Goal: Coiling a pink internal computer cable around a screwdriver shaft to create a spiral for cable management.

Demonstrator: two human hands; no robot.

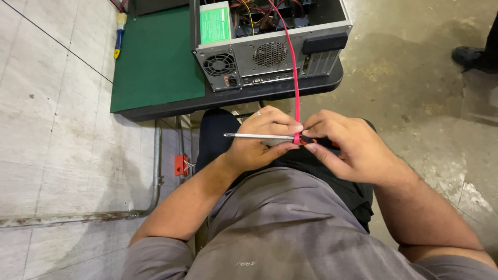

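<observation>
Both my hands meet in front of my belly, over my lap. My right hand [345, 148] grips the red and black handle of a screwdriver [259, 136], whose metal shaft points left. My left hand [259, 140] lies along that shaft, with its thumb and fingers pinching a thin red cable [291, 62] where it wraps around the tool near the handle. From there the cable rises to an open computer case [270, 44] that lies on the table ahead of me.
The case rests on a black table with a green mat [155, 57]. A second screwdriver [120, 32] lies at the mat's far left edge. Pale tiled wall and a pipe [155, 171] are on the left. Someone's dark shoe [469, 56] stands on the concrete floor, upper right.
</observation>
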